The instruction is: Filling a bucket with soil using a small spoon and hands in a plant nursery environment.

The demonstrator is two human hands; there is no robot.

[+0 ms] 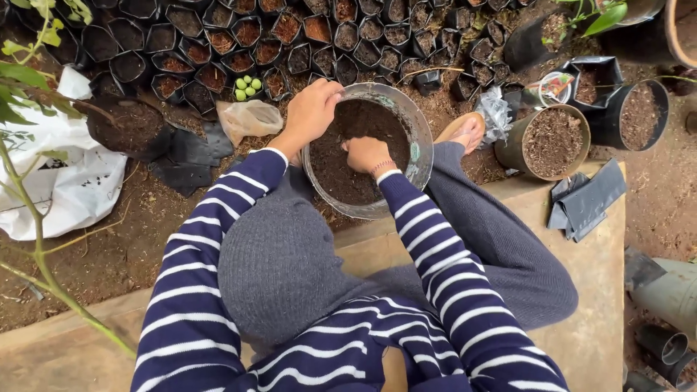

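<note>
Crowding the soil bucket point(414, 138), black grow bags point(218, 40); left hand point(312, 109) gripping its rim, right hand point(365, 152) fisted in soil.

Dull grey metal basin point(421, 145); crumbly matt soil point(348, 156); glossy black plastic bags point(584, 203).

We held the rim of a metal bowl point(417, 156) of soil with our left hand point(311, 110), while our right hand point(366, 153) pressed, fist closed, into the soil point(348, 174). Rows of black bags point(218, 36) filled with soil stood beyond it. A pot point(549, 141) sat to the right, and a white sack point(72, 181) lay to the left.
</note>
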